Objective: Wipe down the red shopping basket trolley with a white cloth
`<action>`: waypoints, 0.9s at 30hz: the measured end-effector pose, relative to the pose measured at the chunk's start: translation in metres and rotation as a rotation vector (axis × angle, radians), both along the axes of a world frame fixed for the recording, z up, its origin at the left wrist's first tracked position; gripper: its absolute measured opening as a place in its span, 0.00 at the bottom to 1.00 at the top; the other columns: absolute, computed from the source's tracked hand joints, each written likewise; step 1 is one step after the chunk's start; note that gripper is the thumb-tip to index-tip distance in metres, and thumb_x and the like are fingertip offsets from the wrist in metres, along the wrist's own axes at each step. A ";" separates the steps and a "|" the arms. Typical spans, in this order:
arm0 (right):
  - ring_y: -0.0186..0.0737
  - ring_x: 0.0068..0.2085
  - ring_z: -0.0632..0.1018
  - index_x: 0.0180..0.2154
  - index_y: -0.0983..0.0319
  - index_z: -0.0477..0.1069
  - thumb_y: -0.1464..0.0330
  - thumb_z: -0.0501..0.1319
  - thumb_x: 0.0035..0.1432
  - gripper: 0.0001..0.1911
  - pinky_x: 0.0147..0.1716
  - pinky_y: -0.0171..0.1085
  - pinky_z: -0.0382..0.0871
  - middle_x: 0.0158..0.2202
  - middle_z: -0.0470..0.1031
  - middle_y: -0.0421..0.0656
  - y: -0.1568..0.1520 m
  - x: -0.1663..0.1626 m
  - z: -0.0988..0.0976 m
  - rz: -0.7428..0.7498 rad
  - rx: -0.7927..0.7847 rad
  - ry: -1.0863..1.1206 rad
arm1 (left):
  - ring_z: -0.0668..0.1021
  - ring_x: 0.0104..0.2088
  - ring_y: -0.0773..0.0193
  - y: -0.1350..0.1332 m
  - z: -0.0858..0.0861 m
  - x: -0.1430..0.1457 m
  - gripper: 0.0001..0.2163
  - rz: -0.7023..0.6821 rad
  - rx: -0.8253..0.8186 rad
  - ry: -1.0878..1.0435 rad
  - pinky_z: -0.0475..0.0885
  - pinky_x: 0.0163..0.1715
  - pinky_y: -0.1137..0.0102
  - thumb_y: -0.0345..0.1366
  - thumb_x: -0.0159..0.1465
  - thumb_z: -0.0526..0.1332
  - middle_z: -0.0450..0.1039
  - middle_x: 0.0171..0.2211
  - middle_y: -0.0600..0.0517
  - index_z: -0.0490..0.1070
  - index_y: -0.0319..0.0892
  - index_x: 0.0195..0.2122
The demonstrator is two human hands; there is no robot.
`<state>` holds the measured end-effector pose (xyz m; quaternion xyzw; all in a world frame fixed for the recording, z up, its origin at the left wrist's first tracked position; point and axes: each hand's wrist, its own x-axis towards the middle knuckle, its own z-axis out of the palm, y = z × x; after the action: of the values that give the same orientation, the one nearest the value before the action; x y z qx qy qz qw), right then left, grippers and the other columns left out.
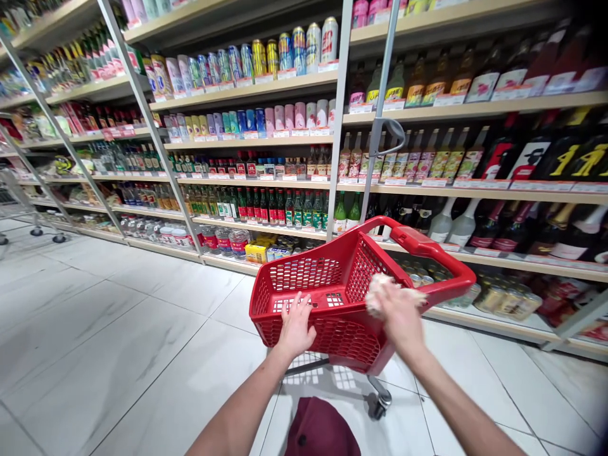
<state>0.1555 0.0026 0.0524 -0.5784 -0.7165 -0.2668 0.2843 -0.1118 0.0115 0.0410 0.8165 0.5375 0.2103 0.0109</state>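
A red plastic shopping cart [354,342] with perforated basket walls stands right in front of me, its handle [439,247] toward the right. My left hand [295,326] rests on the near rim of the basket, fingers spread and reaching over the edge. In my right hand [401,316] is a crumpled whitish cloth [380,292], held at the near rim close to the handle end. That hand is slightly blurred, and its fingers partly hide the cloth. Inside the basket I see only the slotted red floor.
Shelves [251,142] of bottles and cans run along the far side, close behind the cart. A grey metal post [375,136] stands in front of them. Wheels of another cart [47,235] show at far left. Pale tiles [118,335] cover the floor. A dark red cap [323,430] is below me.
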 end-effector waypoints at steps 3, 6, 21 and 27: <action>0.42 0.53 0.66 0.47 0.64 0.68 0.81 0.45 0.51 0.24 0.53 0.45 0.56 0.50 0.68 0.49 0.006 -0.030 -0.009 0.131 -0.042 -0.048 | 0.49 0.61 0.54 0.001 0.000 0.001 0.25 -0.034 -0.028 0.006 0.41 0.57 0.48 0.27 0.48 0.54 0.53 0.60 0.48 0.60 0.42 0.50; 0.42 0.54 0.65 0.48 0.62 0.67 0.80 0.46 0.49 0.25 0.52 0.46 0.57 0.52 0.67 0.48 0.007 -0.008 -0.008 0.112 -0.044 -0.018 | 0.49 0.61 0.55 0.000 0.001 -0.001 0.27 -0.039 -0.015 0.013 0.39 0.57 0.49 0.26 0.48 0.53 0.52 0.60 0.48 0.59 0.43 0.52; 0.47 0.57 0.60 0.53 0.66 0.60 0.79 0.47 0.49 0.27 0.54 0.52 0.51 0.54 0.63 0.53 0.007 -0.052 -0.018 0.080 -0.054 -0.016 | 0.51 0.61 0.60 0.000 0.019 0.021 0.24 -0.045 -0.074 -0.278 0.43 0.58 0.54 0.32 0.59 0.47 0.47 0.62 0.46 0.50 0.40 0.58; 0.51 0.60 0.54 0.60 0.67 0.42 0.72 0.50 0.45 0.38 0.54 0.56 0.47 0.59 0.55 0.53 -0.005 -0.037 -0.018 0.113 -0.071 -0.069 | 0.63 0.55 0.61 0.006 0.028 0.083 0.19 -0.254 -0.116 -0.258 0.45 0.58 0.52 0.41 0.63 0.46 0.61 0.56 0.49 0.55 0.47 0.56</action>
<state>0.1189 -0.0025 0.0341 -0.5373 -0.7665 -0.2443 0.2532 -0.0288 0.0172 0.0692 0.8421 0.4353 0.2790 0.1534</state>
